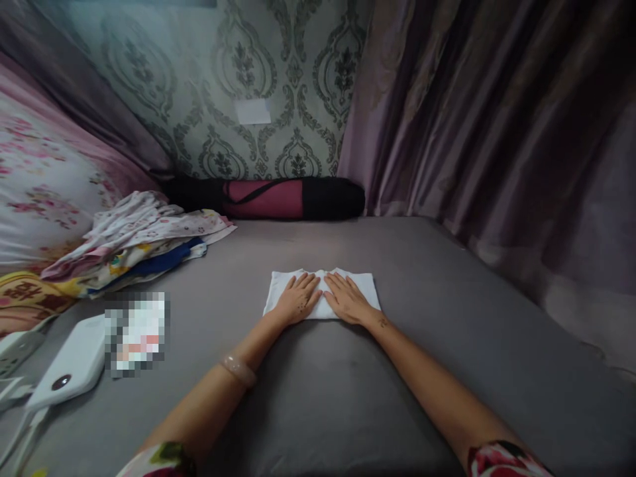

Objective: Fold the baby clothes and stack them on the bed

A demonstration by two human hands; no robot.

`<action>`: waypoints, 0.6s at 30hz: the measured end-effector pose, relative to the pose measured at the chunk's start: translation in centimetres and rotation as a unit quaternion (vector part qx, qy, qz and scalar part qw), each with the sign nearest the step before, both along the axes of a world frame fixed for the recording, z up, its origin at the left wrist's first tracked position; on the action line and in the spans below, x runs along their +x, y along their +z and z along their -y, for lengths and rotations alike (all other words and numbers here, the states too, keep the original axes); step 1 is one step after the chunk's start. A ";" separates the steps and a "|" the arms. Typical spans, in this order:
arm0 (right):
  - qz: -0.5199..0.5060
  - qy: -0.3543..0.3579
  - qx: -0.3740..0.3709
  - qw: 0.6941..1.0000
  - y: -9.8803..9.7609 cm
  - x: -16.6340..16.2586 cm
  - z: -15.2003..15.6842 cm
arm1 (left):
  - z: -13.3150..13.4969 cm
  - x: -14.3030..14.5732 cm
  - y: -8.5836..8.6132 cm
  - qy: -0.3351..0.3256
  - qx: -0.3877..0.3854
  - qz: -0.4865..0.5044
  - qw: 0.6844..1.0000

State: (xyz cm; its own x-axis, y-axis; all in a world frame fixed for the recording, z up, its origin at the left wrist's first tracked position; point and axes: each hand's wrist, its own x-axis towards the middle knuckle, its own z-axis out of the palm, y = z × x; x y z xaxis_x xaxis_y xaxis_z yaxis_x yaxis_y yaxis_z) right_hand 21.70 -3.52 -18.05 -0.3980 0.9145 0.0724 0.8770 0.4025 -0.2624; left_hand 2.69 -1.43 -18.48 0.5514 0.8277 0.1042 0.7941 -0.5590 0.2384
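Note:
A folded white cloth (365, 285) lies flat on the grey bed sheet (348, 397) in the middle of the view. Both my hands rest side by side on top of it, palms down. My left hand (299, 298) covers the cloth's left half with fingers stretched out and slightly apart. My right hand (345, 298) lies flat on the right half, fingers pointing away from me. Neither hand holds anything. A pale bangle (238, 370) sits on my left wrist.
A heap of printed clothes (139, 238) lies at the left. A rolled maroon and black mat bag (271, 197) rests against the patterned wall. A white power bank (69, 364) and cables lie at the near left. Dark curtains (497, 146) hang along the right.

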 end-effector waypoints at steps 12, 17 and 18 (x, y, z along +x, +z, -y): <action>-0.008 0.016 -0.009 1.000 -0.2 0.9 -0.2 | -0.8 -0.1 -0.9 -0.003 -0.009 0.037 0.999; 0.016 0.000 0.007 1.000 -0.1 2.2 0.0 | -0.9 -1.4 -0.8 0.021 -0.005 0.029 0.999; 0.019 0.001 0.004 1.000 0.0 2.3 0.1 | -1.0 -1.6 -0.7 0.021 -0.010 0.025 0.999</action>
State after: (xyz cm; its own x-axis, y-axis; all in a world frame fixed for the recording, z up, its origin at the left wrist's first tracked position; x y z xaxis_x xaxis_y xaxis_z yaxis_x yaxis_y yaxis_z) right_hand 24.03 -3.59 -18.03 -0.4027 0.9131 0.0643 0.8855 0.4064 -0.2253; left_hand 1.11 -0.46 -19.20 0.5105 0.8522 0.1150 0.8034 -0.5203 0.2896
